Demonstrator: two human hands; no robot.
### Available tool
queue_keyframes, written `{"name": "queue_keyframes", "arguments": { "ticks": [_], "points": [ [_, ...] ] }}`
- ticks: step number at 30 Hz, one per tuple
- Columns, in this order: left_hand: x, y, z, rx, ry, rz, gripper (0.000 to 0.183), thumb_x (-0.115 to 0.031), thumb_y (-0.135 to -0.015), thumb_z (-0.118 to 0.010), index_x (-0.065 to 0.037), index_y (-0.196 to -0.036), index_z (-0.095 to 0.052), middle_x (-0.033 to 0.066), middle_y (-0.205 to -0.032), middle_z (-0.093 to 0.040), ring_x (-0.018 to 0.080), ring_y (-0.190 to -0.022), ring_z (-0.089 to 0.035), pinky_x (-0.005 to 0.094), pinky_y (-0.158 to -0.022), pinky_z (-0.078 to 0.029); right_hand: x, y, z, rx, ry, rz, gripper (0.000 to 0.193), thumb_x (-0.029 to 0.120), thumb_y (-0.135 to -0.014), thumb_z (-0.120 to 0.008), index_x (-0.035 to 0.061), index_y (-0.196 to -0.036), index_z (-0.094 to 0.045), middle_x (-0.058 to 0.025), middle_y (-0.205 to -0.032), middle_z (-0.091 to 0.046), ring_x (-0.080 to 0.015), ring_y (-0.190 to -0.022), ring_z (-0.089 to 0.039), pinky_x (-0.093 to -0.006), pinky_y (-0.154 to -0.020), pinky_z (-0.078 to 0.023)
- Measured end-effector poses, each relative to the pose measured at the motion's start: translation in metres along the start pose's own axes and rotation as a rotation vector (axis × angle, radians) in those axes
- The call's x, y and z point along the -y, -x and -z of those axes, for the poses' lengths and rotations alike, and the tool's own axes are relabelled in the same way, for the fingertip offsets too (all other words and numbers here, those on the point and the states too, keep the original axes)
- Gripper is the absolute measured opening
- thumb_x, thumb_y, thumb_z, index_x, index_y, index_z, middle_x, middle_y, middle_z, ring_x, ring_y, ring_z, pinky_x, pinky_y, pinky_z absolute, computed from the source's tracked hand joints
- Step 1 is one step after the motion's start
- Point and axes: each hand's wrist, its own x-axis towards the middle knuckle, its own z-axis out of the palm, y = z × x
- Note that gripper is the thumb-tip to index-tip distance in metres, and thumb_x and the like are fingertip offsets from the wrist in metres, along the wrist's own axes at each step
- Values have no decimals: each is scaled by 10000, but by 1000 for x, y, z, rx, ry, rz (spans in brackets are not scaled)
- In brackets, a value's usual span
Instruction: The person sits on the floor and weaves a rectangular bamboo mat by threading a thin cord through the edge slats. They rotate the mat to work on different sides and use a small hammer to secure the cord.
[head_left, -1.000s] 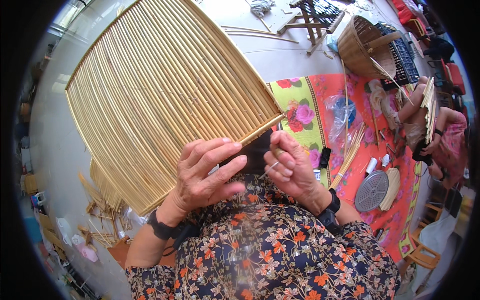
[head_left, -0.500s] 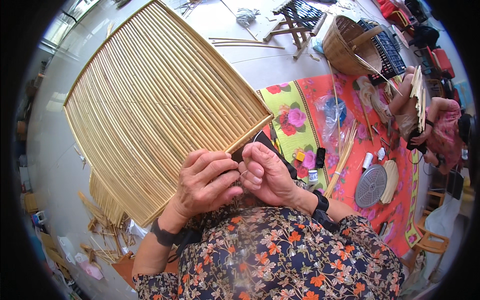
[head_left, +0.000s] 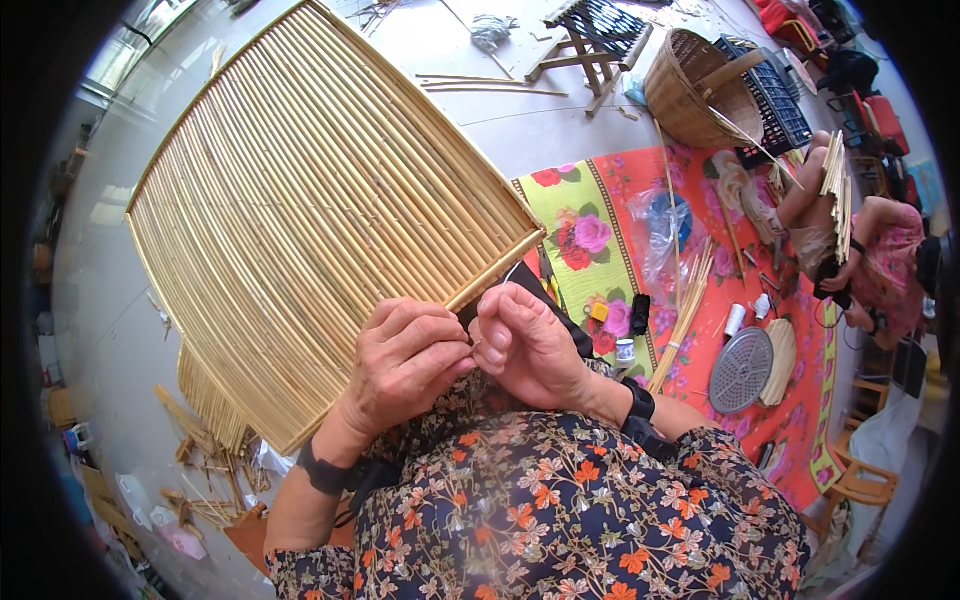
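Observation:
A large panel of thin tan stalks (head_left: pixel 310 210), bordered by a frame of the same stalks, slants across the left and middle of the view. My left hand (head_left: pixel 410 350) is at its near edge, fingers bent and closed in a pinch. Close against it, my right hand (head_left: pixel 535 350) is closed too, thumb and index finger pressed together. A white thread (head_left: pixel 511 273) rises in a small arc from the right fingertips toward the panel's corner. Between the hands a bit of thread seems to run; its end is hidden by the fingers.
To the right a red floral cloth (head_left: pixel 720 260) bears a stalk bundle (head_left: pixel 683 318), thread spools (head_left: pixel 735 320) and a grey perforated disc (head_left: pixel 741 371). Behind stand a wicker basket (head_left: pixel 690 110) and folding stool (head_left: pixel 590 45). Another person (head_left: pixel 890 255) sits far right, holding stalks.
My left fingers have closed further and come nearer to my right hand. The right hand has shifted slightly left; the panel stays nearly still.

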Motion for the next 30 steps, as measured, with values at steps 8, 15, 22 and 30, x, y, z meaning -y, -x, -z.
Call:
{"name": "queue_keyframes", "arguments": {
  "ticks": [8, 15, 22, 30],
  "points": [
    [3, 2, 3, -41, 141, 72, 135, -53, -874, -793, -50, -924, -667, 82, -988, -697, 292, -952, -713, 417, -819, -571, 18, 5, 11, -55, 139, 2, 308, 288, -1159, -576, 27, -1272, -694, -120, -1145, -749, -171, -836, -706, -324, -696, -617],
    [6, 5, 2, -54, 189, 130, 114, -53, -905, -772, -46, -935, -662, 93, -1003, -690, 304, -938, -700, 421, -814, -562, 35, 9, -5, -70, 288, -103, 442, 294, -1143, -586, -39, -1435, -594, -188, -1389, -678, -231, -982, -766, -343, -729, -682],
    [9, 7, 1, -88, 225, 132, 115, -61, -914, -782, -51, -936, -669, 87, -998, -689, 294, -935, -698, 416, -817, -565, 55, 23, -16, -308, 753, -322, 302, 191, -1065, -721, -2, -1280, -631, -100, -1084, -722, -159, -688, -742, -271, -572, -604],
    [11, 4, -1, -75, 198, 72, 124, -74, -905, -793, -62, -927, -671, 76, -985, -685, 289, -929, -696, 412, -810, -558, 41, 9, -34, -110, 877, -334, 137, 157, -1037, -756, 54, -1117, -715, 28, -797, -688, -56, -572, -627, -212, -492, -464]
  ]
}}
